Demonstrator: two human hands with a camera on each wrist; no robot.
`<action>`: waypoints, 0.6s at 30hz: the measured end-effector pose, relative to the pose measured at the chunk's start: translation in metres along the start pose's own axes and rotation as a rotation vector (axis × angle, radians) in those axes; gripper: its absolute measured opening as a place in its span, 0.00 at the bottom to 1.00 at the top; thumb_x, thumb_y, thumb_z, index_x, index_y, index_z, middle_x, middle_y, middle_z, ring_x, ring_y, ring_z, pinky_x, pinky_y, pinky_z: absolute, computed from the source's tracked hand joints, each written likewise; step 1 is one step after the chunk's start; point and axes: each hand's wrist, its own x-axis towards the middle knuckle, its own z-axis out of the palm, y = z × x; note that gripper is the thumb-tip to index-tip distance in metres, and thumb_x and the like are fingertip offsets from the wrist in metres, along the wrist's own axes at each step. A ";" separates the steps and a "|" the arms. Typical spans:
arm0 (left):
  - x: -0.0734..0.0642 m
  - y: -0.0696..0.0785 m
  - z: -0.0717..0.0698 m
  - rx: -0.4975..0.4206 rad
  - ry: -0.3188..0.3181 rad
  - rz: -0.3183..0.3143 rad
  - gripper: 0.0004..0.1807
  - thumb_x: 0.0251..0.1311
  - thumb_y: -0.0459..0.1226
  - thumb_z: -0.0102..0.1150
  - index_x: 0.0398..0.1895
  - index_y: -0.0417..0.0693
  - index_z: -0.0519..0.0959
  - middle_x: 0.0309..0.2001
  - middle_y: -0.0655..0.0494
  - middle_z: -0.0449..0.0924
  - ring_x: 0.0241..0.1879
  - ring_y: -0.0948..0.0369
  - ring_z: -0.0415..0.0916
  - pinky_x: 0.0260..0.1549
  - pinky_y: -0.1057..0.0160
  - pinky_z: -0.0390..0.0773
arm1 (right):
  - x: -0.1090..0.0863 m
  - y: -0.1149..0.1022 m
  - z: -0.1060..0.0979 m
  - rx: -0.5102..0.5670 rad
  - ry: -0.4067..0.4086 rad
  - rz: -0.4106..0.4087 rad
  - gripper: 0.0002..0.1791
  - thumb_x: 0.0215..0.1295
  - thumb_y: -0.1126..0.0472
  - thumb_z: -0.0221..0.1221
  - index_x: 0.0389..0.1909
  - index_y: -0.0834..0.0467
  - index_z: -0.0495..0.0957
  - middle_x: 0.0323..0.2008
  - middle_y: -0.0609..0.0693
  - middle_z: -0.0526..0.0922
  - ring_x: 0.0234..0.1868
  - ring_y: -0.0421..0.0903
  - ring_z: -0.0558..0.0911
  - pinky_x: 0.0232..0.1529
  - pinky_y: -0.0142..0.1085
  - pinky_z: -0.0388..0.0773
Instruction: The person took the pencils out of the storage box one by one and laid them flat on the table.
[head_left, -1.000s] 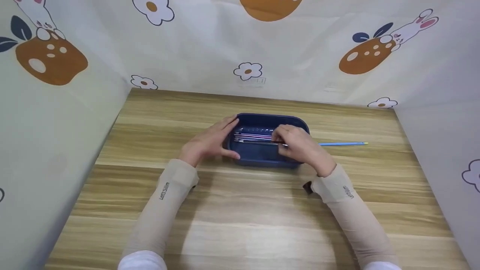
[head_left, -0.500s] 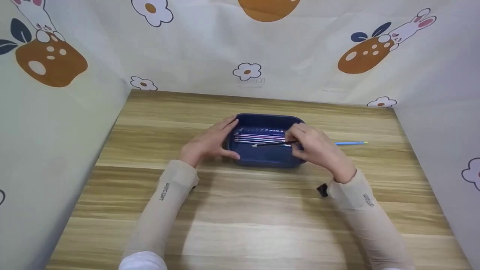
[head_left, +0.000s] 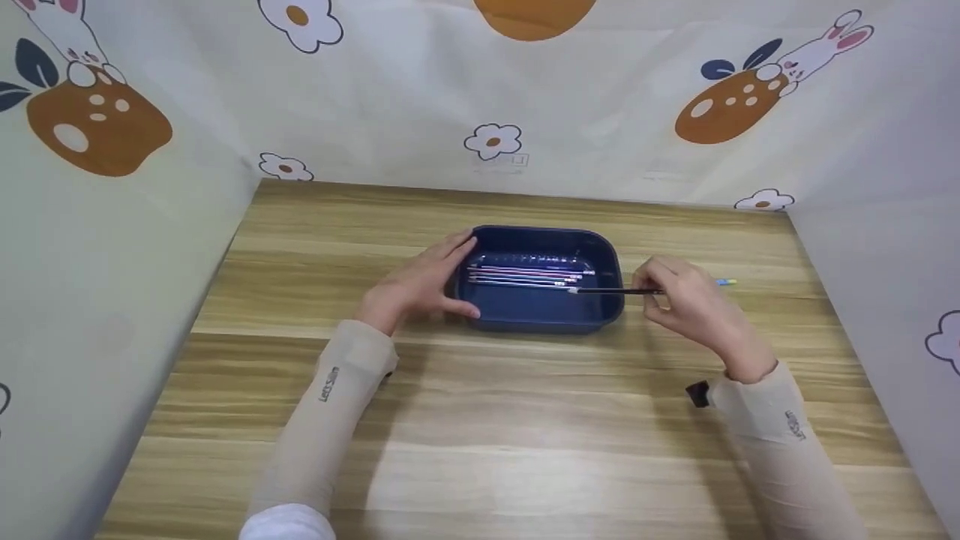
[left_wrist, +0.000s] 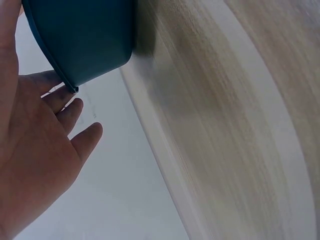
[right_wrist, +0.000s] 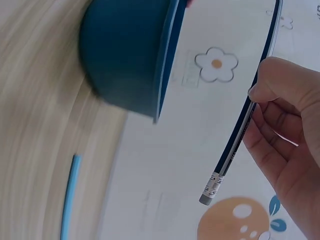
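Note:
A dark blue rectangular box [head_left: 536, 328] with rounded corners stands on the table. Inside it, several thin pencils [head_left: 517, 275] lie side by side. My left hand [head_left: 409, 292] rests against the box's left end, fingers at the far corner and thumb on the near one; in the left wrist view its fingers touch the rim. Just right of the box, my right hand [head_left: 690, 304] pinches a dark striped pencil [head_left: 611, 291] between thumb and fingers. The pencil's tip reaches over the box, and its grey eraser [right_wrist: 205, 199] shows in the right wrist view.
A light blue pencil [right_wrist: 70, 197] lies on the wooden table [head_left: 487, 420] right of the box, mostly hidden behind my right hand in the head view. A patterned curtain [head_left: 390, 105] encloses the table at the back and both sides.
My right hand has moved right with the dark pencil, drawing most of it out past the box's right rim. The left hand and the box have stayed in place.

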 end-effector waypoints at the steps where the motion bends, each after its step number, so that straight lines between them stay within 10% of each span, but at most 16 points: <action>1: 0.000 0.000 0.000 0.001 0.002 -0.001 0.68 0.44 0.69 0.67 0.82 0.56 0.40 0.83 0.59 0.31 0.82 0.54 0.34 0.80 0.49 0.45 | -0.004 0.003 -0.001 -0.002 -0.004 0.008 0.18 0.40 0.80 0.63 0.35 0.63 0.77 0.31 0.53 0.82 0.33 0.46 0.83 0.32 0.36 0.85; 18: 0.001 0.002 -0.001 0.033 -0.005 -0.001 0.67 0.46 0.67 0.68 0.82 0.54 0.41 0.83 0.55 0.33 0.82 0.54 0.35 0.80 0.49 0.47 | -0.057 0.066 -0.006 -0.030 -0.116 0.272 0.18 0.39 0.81 0.64 0.32 0.63 0.75 0.29 0.53 0.79 0.32 0.47 0.77 0.33 0.43 0.78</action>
